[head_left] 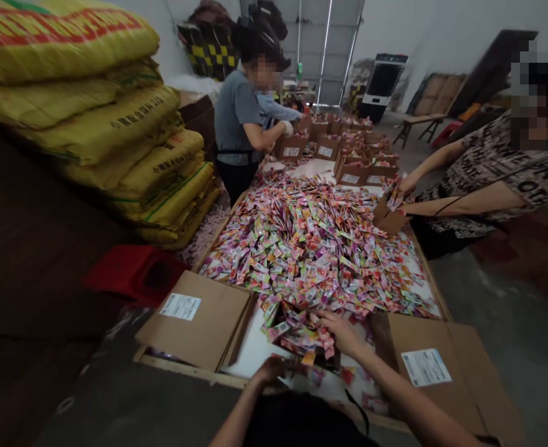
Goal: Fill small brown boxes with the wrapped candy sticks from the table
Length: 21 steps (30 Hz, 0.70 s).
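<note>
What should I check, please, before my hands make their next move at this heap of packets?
1. Right hand on packets: ok, resting on the heap's near edge.
2. Left hand grip: cannot tell, blurred.
3. Left box: ok, lies beside the hands, label up.
4. Right box: ok, label up, close by.
5. Co-worker's hands: ok, well apart, farther along the table.

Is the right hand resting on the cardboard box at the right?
No, the right hand lies with spread fingers on the packets, to the left of the box.
</note>
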Tool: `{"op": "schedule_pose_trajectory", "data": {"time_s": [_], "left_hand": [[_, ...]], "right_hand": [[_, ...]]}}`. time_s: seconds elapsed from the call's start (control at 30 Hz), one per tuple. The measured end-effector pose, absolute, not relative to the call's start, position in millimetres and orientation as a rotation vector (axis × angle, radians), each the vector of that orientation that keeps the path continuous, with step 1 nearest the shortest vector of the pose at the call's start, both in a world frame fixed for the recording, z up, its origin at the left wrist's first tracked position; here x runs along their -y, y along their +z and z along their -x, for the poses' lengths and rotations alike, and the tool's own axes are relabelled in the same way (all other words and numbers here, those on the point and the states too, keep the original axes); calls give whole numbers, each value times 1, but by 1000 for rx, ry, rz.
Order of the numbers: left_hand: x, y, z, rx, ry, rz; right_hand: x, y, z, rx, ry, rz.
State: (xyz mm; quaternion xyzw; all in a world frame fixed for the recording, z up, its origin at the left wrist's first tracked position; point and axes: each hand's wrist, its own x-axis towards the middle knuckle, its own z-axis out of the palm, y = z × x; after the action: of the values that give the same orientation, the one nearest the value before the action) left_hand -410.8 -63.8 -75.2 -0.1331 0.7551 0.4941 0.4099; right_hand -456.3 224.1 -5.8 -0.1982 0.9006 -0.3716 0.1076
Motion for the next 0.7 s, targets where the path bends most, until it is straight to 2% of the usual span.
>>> {"op": "schedule_pose_trajectory", "data": {"time_s": [0.17, 0.3, 0.43, 0.6, 0.7], "left_hand": [[106, -43, 453, -2339, 1137, 415], [86, -22, 481, -2446, 1078, 164], [63, -11, 471, -2464, 885, 19], [60, 8, 452, -2546, 648, -45], [57, 16, 458, -2561, 544, -55]], "right_hand": [[-204, -14, 419, -2895, -819, 646], [-169, -1, 410, -2829, -670, 499], [-125, -1, 426, -2719, -454, 250], [-118, 4, 447, -2580, -587, 245], [-163, 15, 439, -2546, -930, 229]]}}
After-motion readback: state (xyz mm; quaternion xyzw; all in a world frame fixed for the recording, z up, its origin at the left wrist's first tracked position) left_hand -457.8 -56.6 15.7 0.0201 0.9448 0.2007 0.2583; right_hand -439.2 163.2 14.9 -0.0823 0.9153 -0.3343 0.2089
